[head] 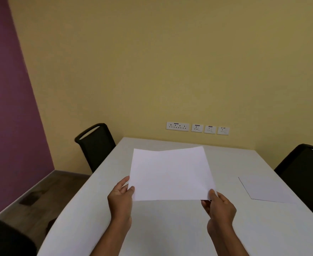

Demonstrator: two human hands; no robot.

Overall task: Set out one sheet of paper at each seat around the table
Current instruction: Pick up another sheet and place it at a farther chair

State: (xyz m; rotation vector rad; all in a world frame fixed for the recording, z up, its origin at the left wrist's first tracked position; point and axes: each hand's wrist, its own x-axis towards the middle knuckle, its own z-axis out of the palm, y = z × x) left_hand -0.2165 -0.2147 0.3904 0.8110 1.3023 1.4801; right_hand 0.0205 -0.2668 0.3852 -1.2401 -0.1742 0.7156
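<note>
I hold a white sheet of paper [171, 173] above the middle of the white table [100, 206]. My left hand [121, 199] pinches its near left corner, and my right hand [219, 207] pinches its near right corner. The far edge of the sheet bows slightly upward. A second sheet of paper [264, 190] lies flat on the table at the right, in front of the right black chair [305, 174]. The left black chair [95, 145] has no sheet in front of it.
The table's far end meets a yellow wall with a row of white sockets [197, 128]. A purple wall and dark floor [34, 200] lie to the left. Part of another dark chair [6, 237] shows at the bottom left corner.
</note>
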